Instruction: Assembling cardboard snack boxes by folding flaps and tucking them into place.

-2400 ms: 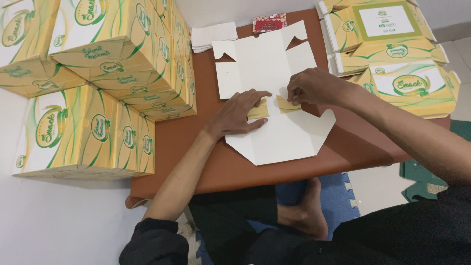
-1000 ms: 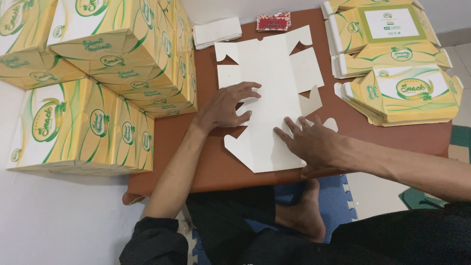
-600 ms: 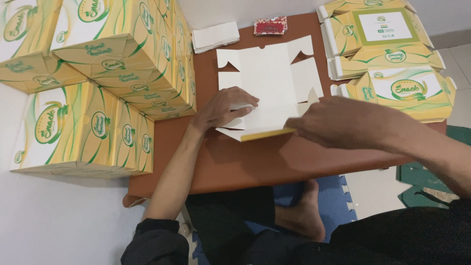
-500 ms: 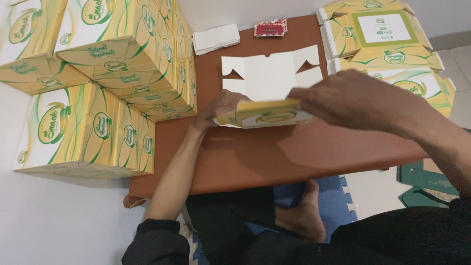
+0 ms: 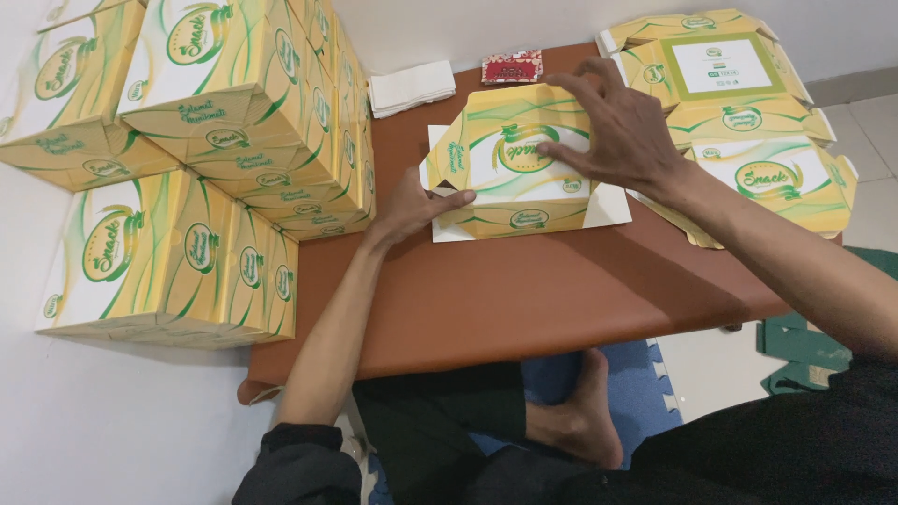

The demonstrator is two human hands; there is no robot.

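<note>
Brown and low, the table carries a half-folded yellow carton at upper centre of the frame. A moment ago it lay flat, white side up; now its printed face is turned over and standing into a box shape. The left hand pinches its left edge, fingers narrow. The right hand presses on top, fingers spread wide. Finished boxes stack at left.

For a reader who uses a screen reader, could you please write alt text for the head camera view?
Two bare hands fold a yellow and white carton blank on a brown table: the left hand grips its left edge, the right hand presses on top. Finished boxes are stacked left, flat blanks right.
</note>
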